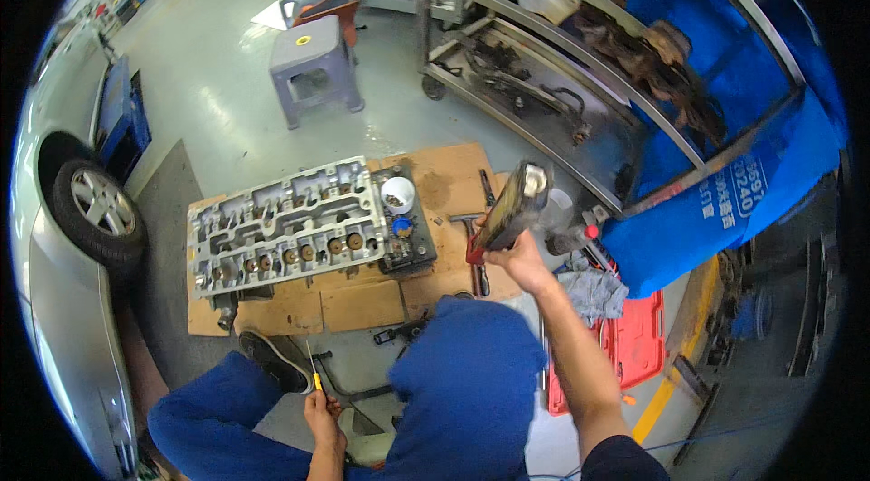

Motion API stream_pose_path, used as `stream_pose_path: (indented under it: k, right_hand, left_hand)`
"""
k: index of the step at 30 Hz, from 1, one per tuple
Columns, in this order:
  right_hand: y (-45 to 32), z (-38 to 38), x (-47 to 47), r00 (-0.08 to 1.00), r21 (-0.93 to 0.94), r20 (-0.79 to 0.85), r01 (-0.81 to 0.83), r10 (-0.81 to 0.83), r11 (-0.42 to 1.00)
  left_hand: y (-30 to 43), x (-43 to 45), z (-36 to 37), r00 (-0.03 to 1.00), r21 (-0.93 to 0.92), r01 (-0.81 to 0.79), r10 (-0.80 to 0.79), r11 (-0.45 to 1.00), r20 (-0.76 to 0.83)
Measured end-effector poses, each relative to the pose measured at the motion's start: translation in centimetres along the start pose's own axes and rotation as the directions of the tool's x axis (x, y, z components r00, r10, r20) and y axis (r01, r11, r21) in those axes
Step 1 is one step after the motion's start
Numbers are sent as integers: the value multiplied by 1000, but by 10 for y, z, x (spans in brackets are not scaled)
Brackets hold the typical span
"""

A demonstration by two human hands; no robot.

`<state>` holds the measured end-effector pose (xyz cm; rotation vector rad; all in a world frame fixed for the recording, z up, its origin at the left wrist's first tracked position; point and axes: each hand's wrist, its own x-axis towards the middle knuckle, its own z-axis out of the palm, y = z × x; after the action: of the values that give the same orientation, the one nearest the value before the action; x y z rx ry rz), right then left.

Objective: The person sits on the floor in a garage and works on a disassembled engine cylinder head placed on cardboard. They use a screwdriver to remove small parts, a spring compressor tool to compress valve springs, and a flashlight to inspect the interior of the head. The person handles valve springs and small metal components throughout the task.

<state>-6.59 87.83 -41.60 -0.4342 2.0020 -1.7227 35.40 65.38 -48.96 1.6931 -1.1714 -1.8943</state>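
My left hand (pixel 323 416) holds a thin screwdriver (pixel 317 379) by its yellow handle, its shaft pointing up, away from me. In my right hand (pixel 520 260) is a dark oblong object (pixel 506 209) with a shiny metal end and a red part near my fingers; blur hides what it is. An aluminium engine cylinder head (pixel 289 222) lies on flattened cardboard (pixel 363 304) before me. Against its right end stands a dark block (pixel 414 250) bearing a white cup (pixel 397 195) of small parts and a blue cap (pixel 402 228). A hammer (pixel 465 217) lies near my right hand.
Right of the cardboard are a red-capped bottle (pixel 567 241), a grey rag (pixel 591 294) and a red tool case (pixel 639 348). A metal trolley (pixel 530 114) loaded with parts stands beyond. Farther off is a plastic stool (pixel 309 56). A car wheel (pixel 102 202) is at left.
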Motion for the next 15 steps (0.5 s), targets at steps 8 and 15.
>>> stream_pose_path:
  k: [8,15]
  right_hand:
    - [-125,7,32,978,69,200,44,-58,997]
    - [-189,19,2,979,142,78,175,-187,974]
  left_hand:
    - [22,-9,30,1000,-181,-12,12,983,-2]
    - [48,-28,83,997,-220,65,-54,973,56]
